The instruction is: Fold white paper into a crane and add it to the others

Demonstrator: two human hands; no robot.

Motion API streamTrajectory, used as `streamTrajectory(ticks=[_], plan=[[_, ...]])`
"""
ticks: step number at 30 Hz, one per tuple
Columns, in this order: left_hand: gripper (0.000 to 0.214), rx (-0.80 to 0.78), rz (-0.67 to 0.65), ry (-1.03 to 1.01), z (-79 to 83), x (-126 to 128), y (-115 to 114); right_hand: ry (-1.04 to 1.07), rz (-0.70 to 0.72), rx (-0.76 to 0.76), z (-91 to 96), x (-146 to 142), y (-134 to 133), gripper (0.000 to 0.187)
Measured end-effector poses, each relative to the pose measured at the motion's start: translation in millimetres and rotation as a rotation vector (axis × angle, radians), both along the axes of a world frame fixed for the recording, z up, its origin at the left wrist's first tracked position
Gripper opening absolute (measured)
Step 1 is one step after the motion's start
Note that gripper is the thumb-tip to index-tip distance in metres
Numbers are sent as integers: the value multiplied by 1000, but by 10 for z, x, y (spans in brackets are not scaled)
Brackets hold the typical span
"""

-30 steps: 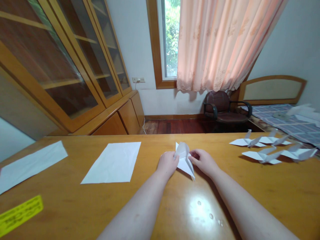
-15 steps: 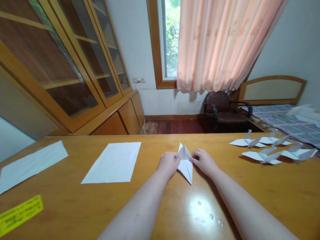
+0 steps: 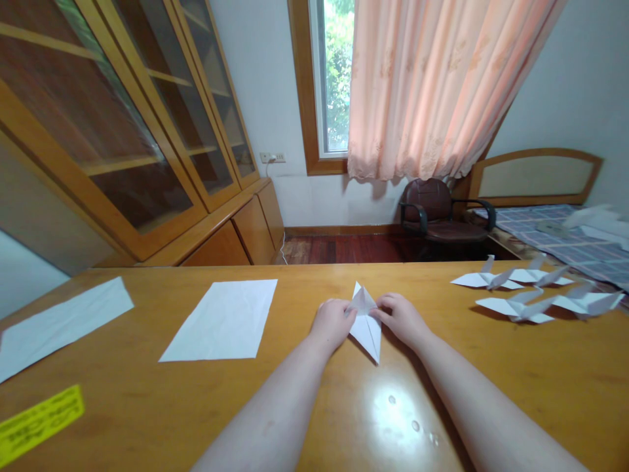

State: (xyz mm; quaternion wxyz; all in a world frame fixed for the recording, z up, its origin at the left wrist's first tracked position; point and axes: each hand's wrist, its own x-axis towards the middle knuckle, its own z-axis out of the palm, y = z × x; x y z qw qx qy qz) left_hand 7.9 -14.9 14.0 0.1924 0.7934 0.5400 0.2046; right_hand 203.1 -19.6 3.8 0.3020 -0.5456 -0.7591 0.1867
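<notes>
A partly folded white paper piece, kite-shaped with points toward and away from me, lies on the wooden table between my hands. My left hand pinches its left side with curled fingers. My right hand pinches its right side the same way. Both hands rest on the tabletop, touching the paper near its upper half.
A flat white sheet lies left of my hands, another sheet at the far left edge, and a yellow label near the front left. Several folded paper cranes sit at the right. A dark armchair stands beyond the table.
The raised upper flap of the paper has been pressed down flat into a sharp point. My hands stayed in nearly the same place on either side.
</notes>
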Motion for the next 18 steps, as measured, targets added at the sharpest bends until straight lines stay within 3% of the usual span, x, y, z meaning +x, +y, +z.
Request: streamTrajectory(ticks=[5, 11, 18], plan=[[29, -8, -10, 18, 25, 9, -13, 46, 56, 49, 39, -5, -25, 28], [31, -18, -12, 12, 38, 13, -25, 112, 71, 103, 56, -3, -53, 24], [31, 3, -27, 20, 1, 4, -6, 0, 17, 30, 9, -23, -38, 23]])
